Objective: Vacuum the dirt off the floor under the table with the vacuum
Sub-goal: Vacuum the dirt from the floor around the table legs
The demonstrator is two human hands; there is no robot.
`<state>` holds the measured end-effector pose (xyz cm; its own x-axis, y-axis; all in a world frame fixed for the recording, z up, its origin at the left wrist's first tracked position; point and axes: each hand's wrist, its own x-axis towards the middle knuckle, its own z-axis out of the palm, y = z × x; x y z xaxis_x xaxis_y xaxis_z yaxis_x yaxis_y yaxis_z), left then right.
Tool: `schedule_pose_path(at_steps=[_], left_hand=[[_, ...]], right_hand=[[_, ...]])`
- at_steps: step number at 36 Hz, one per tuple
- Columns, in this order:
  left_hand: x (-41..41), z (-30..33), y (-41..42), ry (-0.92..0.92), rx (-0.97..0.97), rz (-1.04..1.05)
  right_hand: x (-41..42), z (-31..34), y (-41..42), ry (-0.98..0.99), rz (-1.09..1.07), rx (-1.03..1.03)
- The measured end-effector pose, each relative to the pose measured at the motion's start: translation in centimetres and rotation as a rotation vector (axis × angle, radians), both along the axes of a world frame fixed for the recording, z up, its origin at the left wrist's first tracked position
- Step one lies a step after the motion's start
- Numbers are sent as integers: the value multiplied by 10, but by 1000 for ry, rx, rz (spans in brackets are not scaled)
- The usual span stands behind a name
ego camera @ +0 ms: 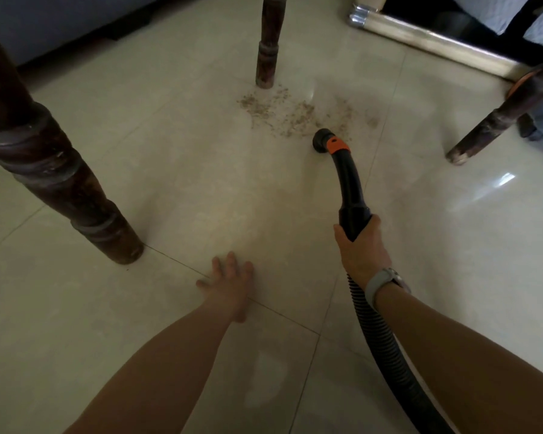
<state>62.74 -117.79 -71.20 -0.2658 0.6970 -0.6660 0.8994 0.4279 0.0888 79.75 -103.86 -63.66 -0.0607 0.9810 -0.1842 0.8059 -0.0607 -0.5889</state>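
Fingers of the right hand (362, 245) curl round the black vacuum handle (351, 195), thumb on its left side, gripping it where the rigid tube meets the ribbed hose (386, 339); the forearm reaches forward from the lower right, a grey-strapped watch (378, 281) on the wrist, and the hose trails back beneath that arm toward the bottom edge. Ahead of those fingers the tube arcs up and left to an orange collar (336, 145) and a round black nozzle (322, 139), which sits low over the pale tiled floor (170, 189) at the near edge of the dirt (295, 112). The brown crumbs spread beyond the nozzle, from the foot of the far table leg (267, 51) rightward. The left hand (229, 281) lies flat on the tiles, palm down, fingers straight and slightly spread, holding nothing, its arm stretched forward from the lower left. A thick turned table leg (54, 170) stands left of those fingers, and another slanted leg (499, 117) stands well to the right of the nozzle.
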Motion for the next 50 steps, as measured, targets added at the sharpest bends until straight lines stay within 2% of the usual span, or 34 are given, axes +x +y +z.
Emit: schedule_pose_path(at_steps=[4, 10, 16, 21, 30, 34, 38, 50], left_hand=[[4, 5, 5, 4, -2, -2], [13, 4, 16, -62, -19, 116], [18, 3, 18, -44, -30, 111], [19, 5, 16, -40, -22, 107], [17, 6, 15, -35, -19, 81], [17, 6, 13, -31, -14, 69], [17, 8, 12, -30, -23, 50], [15, 8, 8, 1, -33, -15]], right_hand=[[14, -1, 9, 18, -23, -2], [24, 5, 22, 135, -69, -48], [26, 4, 25, 240, -104, -15], [29, 7, 29, 358, -218, 0], [39, 24, 50, 632, -448, -98], [39, 32, 60, 746, -531, -242], [31, 40, 66, 745, -544, -323], [6, 44, 72, 706, -446, -375]])
